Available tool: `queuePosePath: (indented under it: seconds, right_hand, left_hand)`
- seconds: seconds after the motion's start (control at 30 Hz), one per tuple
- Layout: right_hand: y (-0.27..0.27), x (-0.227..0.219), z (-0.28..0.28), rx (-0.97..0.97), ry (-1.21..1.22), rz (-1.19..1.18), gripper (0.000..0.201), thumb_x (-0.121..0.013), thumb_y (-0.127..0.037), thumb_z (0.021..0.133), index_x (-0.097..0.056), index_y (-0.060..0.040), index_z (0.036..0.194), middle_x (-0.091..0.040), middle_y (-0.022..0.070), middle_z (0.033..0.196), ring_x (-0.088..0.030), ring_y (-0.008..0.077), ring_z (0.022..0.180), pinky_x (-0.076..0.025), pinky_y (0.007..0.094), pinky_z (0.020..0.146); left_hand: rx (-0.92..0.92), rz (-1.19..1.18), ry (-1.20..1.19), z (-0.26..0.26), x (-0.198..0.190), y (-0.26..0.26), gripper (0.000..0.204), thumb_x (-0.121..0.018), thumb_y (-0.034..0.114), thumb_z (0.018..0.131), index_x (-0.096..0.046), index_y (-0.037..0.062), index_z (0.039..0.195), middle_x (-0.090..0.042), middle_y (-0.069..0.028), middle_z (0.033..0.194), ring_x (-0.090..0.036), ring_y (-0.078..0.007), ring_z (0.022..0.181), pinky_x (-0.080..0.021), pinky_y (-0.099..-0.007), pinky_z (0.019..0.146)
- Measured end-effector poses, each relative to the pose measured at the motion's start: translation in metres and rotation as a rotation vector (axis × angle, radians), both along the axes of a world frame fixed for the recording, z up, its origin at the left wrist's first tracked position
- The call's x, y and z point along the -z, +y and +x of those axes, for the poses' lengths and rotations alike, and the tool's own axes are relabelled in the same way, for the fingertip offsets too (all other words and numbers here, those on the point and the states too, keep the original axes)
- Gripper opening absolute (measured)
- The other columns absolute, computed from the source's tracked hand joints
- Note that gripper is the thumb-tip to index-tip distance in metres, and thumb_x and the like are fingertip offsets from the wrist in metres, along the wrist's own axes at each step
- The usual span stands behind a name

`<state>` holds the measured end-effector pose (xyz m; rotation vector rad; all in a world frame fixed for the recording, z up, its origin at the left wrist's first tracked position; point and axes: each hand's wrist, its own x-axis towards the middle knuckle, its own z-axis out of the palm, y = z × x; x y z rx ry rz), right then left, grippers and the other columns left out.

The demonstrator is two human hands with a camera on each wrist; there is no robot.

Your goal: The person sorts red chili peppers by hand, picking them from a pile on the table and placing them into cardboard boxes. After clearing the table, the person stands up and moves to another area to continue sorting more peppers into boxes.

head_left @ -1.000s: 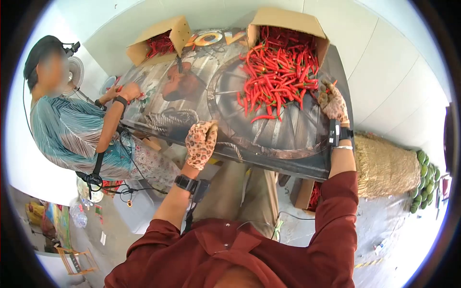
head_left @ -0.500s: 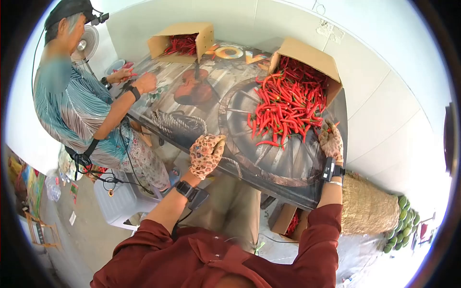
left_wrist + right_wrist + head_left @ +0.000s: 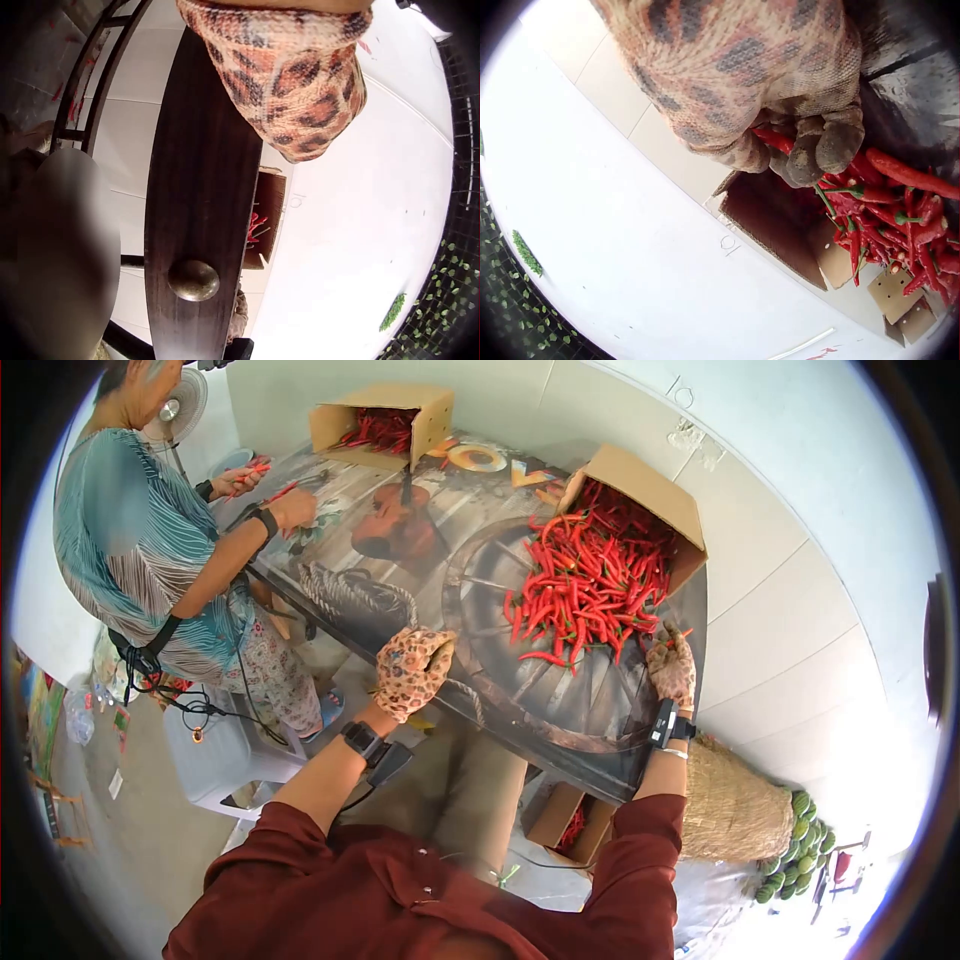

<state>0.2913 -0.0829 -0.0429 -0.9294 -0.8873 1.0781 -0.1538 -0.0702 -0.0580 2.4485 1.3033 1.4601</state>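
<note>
My right hand, in a leopard-print glove with soiled fingertips, holds a red chili pepper in its curled fingers. It is at the right side of a heap of red chili peppers, which spills from an open cardboard box onto the table. My left hand, gloved in the same print, is curled into a fist over the table's front edge. No thing shows in its grasp. In the left wrist view the back of the glove hides the fingers.
Another person stands at the left, with red chilies in one hand. A second chili box lies at the table's back, and a third box stands below. The table bears a printed picture. A plastic stool stands left.
The head view has turned, shifting the scene. My right hand stays beside the chili heap with a chili in its fingers. The left hand remains curled near the table edge.
</note>
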Motion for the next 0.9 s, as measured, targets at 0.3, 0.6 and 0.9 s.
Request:
queuePosePath:
  seconds: [0.3,0.6,0.9]
  right_hand:
    - [-0.004,-0.009,-0.001,0.016,0.174,-0.042,0.035,-0.043,-0.019,0.097,-0.045,-0.0003,0.126,-0.050,0.0043,0.094,-0.048,0.0111,0.069,-0.045,0.0211,0.063]
    - [-0.215,-0.009,0.075,0.071,0.215,-0.065,0.035,-0.042,-0.015,0.097,-0.042,0.0008,0.128,-0.048,0.0044,0.090,-0.047,0.0110,0.069,-0.045,0.0203,0.062]
    - [-0.752,0.035,0.227,0.186,-0.469,0.015,0.035,-0.042,0.000,0.094,-0.040,0.0031,0.128,-0.049,0.0030,0.091,-0.048,0.0089,0.073,-0.044,0.0198,0.064]
  left_hand:
    - [-0.009,-0.052,0.030,0.002,0.004,-0.003,0.018,-0.061,0.015,0.079,-0.068,0.0090,0.094,-0.063,-0.0090,0.082,-0.059,-0.0278,0.079,-0.048,-0.0383,0.072]
    - [0.041,-0.044,-0.087,0.088,0.048,-0.193,0.018,-0.062,0.015,0.079,-0.068,0.0095,0.095,-0.063,-0.0097,0.083,-0.059,-0.0284,0.079,-0.049,-0.0388,0.072]
    - [0.086,-0.019,-0.181,0.262,0.132,-0.705,0.018,-0.062,0.016,0.079,-0.068,0.0092,0.095,-0.063,-0.0097,0.084,-0.059,-0.0283,0.080,-0.049,-0.0388,0.072]
